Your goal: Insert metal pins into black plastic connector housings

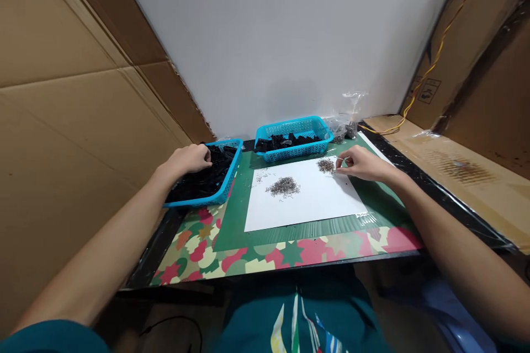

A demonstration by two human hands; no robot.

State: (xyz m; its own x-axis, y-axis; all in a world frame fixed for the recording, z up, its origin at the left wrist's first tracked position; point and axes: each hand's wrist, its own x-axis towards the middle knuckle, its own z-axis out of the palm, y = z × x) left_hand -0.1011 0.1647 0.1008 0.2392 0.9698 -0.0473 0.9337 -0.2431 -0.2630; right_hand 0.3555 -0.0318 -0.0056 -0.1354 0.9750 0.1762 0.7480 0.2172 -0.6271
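Along the left edge of the surface: left blue basket, heaped with black pieces, set close to the left cardboard panel.
Left hand: over the left blue basket, fingers curled narrow and bent down among the black pieces; cannot tell whether gripping one, with the tips partly hidden.
White sheet: flat on the green mat, near the middle of the surface.
Larger pile: on the white sheet, left of its middle, made of tiny, metallic-looking bits, with loose ones strewn toward the sheet's far left corner.
Smaller pile: near the sheet's far right corner, made of similar bits.
Right hand: just beside the smaller pile, over the sheet's right edge, thumb and fingers drawn into a narrow pinch; cannot tell whether holding a bit, too small to make out.
Rear blue basket: at the far edge of the surface, behind the white sheet, partly filled with more black parts.
Clear plastic bags: beside the right end of the rear blue basket, dark contents inside.
Patterned covering: along the near edge of the surface, in red, green and cream.
Yellow cord: down the right cardboard panel, toward the far right corner of the surface.
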